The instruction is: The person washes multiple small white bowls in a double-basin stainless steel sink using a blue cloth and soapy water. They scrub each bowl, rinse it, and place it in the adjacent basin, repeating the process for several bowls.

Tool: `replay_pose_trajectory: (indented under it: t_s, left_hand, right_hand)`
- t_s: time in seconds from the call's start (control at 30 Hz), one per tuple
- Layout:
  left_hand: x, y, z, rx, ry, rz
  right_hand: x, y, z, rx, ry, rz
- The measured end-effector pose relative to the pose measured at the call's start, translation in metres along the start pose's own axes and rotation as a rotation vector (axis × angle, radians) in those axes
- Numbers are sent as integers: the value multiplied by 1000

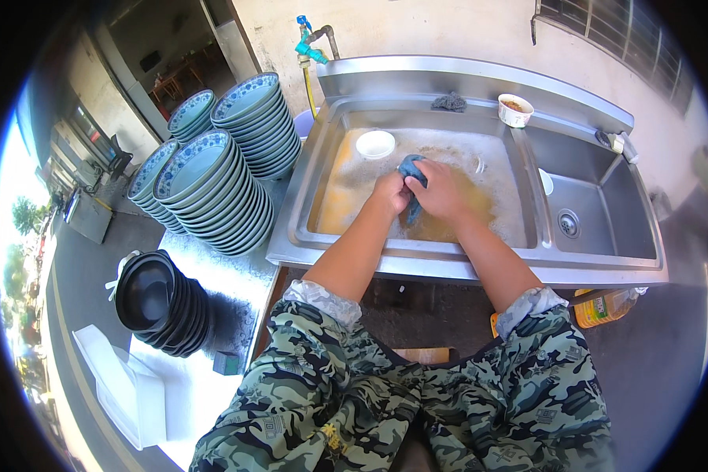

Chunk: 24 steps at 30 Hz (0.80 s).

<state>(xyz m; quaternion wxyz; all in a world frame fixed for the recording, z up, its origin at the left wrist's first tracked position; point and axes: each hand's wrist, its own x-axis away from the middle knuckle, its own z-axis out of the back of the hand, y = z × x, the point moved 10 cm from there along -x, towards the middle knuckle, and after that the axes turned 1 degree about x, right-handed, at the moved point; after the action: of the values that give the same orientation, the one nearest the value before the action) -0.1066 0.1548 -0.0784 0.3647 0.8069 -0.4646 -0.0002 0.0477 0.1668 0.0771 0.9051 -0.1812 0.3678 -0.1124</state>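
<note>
A wet blue cloth (pixel 412 168) is bunched between my two hands over the large sink basin (pixel 519 194). My left hand (pixel 393 192) is closed at its left side, and my right hand (pixel 439 186) wraps it from the right. A cloth end hangs down between them. Whether anything is inside the cloth is hidden by my fingers. Brownish, foamy water (pixel 354 189) fills the basin. Beyond my hands a small white bowl (pixel 375 144) sits in the foam. A small pale curved item (pixel 479 165) shows at the surface to the right.
Tall stacks of blue-patterned bowls (pixel 212 194), black bowls (pixel 162 304) and white plastic containers (pixel 121 389) stand on the metal table at left. A steel scourer (pixel 449 102) and a paper food cup (pixel 515 110) rest on the sink. The smaller basin (pixel 584 200) has a drain. A tap (pixel 311 50) stands behind.
</note>
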Motion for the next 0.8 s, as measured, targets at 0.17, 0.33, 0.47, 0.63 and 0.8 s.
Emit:
replay_pose_trajectory:
  t_s: [0.17,0.33,0.47,0.63,0.8]
  left_hand:
    - [26,-3,-40,134,-111,-5]
    - [50,9,-43,127,-29,-29]
    - [57,7,-54,-20,-94,16]
    - [62,7,-51,-247,-41,-9]
    - [57,18,-38,-897,72,-239]
  right_hand:
    - [-1,45,-8,68,176,-313]
    - [9,103,-15,-471,232,-910]
    - [35,148,-48,-1092,95,-1250]
    - [27,136,-31,-891,-32,-1113]
    - [1,50,-11,-399,-273,-572]
